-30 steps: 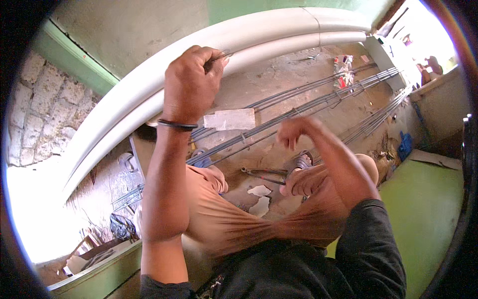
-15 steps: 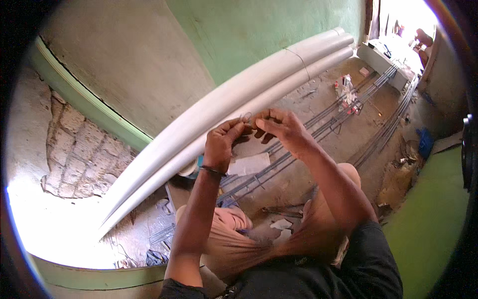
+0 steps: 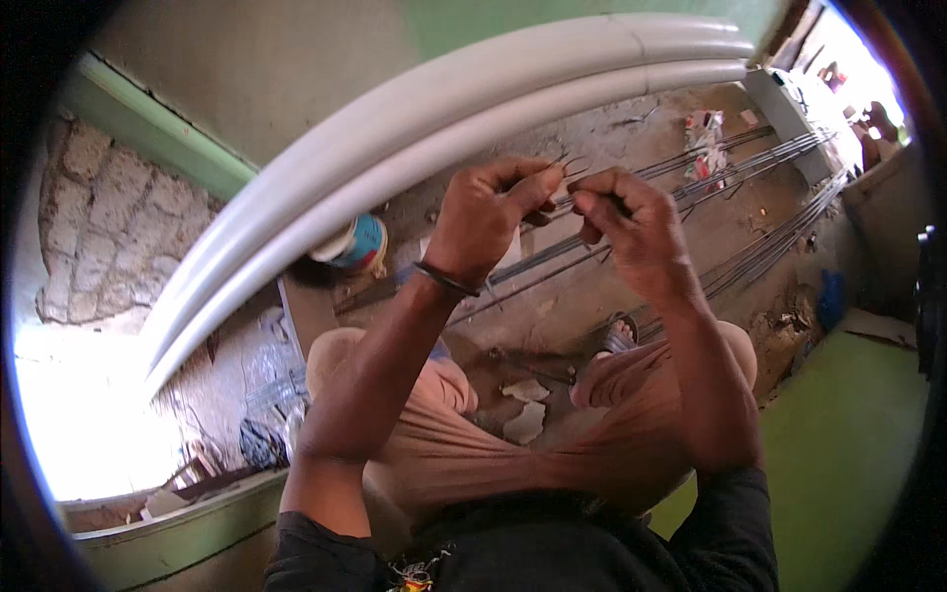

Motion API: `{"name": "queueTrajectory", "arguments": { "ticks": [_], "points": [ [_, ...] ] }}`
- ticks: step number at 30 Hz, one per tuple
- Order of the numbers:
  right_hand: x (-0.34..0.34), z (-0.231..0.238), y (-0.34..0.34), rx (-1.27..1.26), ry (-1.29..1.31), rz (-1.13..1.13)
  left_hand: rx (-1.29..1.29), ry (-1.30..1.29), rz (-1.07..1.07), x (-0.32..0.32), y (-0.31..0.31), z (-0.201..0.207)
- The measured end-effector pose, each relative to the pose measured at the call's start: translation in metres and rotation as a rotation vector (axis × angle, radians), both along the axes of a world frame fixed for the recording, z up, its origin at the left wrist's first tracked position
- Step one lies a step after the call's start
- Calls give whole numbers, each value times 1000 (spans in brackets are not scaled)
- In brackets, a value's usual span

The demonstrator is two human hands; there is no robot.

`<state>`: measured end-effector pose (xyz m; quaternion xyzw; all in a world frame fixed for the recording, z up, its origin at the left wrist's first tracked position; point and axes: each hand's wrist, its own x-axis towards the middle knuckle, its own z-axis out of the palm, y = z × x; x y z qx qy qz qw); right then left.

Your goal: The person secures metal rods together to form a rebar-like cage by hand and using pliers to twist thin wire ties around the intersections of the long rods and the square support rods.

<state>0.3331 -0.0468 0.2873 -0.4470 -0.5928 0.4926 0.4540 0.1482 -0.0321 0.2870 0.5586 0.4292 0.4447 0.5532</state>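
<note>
My left hand (image 3: 483, 219), a dark band on its wrist, pinches a short piece of thin wire (image 3: 573, 168) between thumb and fingers. The wire's curved ends stick out past the fingertips. Close beside it, a small gap away, my right hand (image 3: 639, 232) has thumb and index finger pressed together. Whatever those right fingers hold is too small to make out. Both hands are raised above my knees, over a bundle of long steel bars (image 3: 538, 271) lying on the floor.
Long white pipes (image 3: 414, 148) run across beyond my hands along the wall. A white bucket with a blue label (image 3: 363, 243) stands at left. More thin bars (image 3: 764, 252) lie at right, near a blue bag (image 3: 832, 299). Pale broken pieces (image 3: 526, 419) lie between my feet.
Both hands have shifted right and come slightly apart, so the wire ends now show past my left fingertips. The view has also moved, bringing the bucket into sight.
</note>
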Motion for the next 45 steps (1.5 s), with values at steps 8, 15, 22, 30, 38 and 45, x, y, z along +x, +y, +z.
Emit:
{"name": "queueTrajectory", "arguments": {
  "ticks": [8,15,22,30,38,45],
  "points": [
    [4,31,-11,-430,145,343,98,-92,239,-48,8,12],
    [8,24,10,-166,-342,411,154,-96,367,-58,3,12],
    [4,4,1,277,-469,391,192,134,432,-31,-8,1],
    [-41,-28,-13,100,-324,144,46,183,288,-35,-7,16],
    [-62,-26,-49,106,-165,148,-213,-515,-40,-64,-11,21],
    [-61,-25,-45,193,58,50,-210,-559,-81,-50,-21,21]
  ]
}}
